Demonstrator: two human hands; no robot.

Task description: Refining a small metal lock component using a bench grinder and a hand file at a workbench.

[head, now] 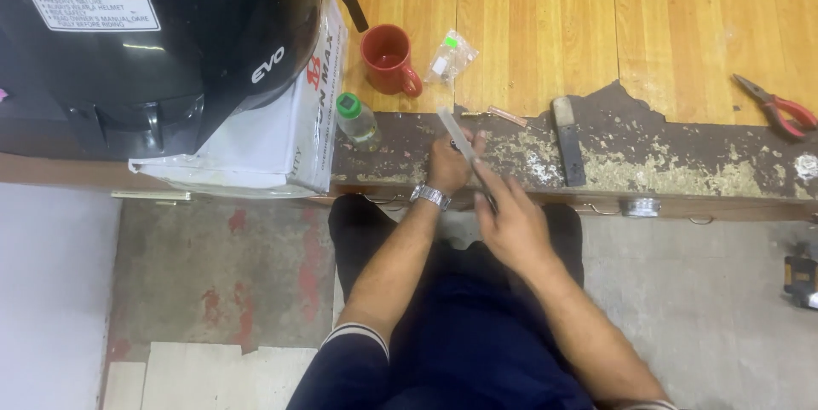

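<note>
My left hand (447, 164) rests at the worn front edge of the wooden workbench (537, 35), fingers closed around a small part that I cannot make out. A silver watch (429, 196) sits on that wrist. My right hand (509, 222) grips the handle end of a long flat metal file (457, 137). The file slants up and to the left, across the left hand's fingers. Both forearms reach forward over my dark trousers.
A red mug (388, 59), a small green-capped bottle (356, 120), a clear plastic bag (450, 57), a second dark file (568, 141) and red-handled pliers (777, 106) lie on the bench. A black helmet (153, 35) sits on a white box (281, 133) at the left.
</note>
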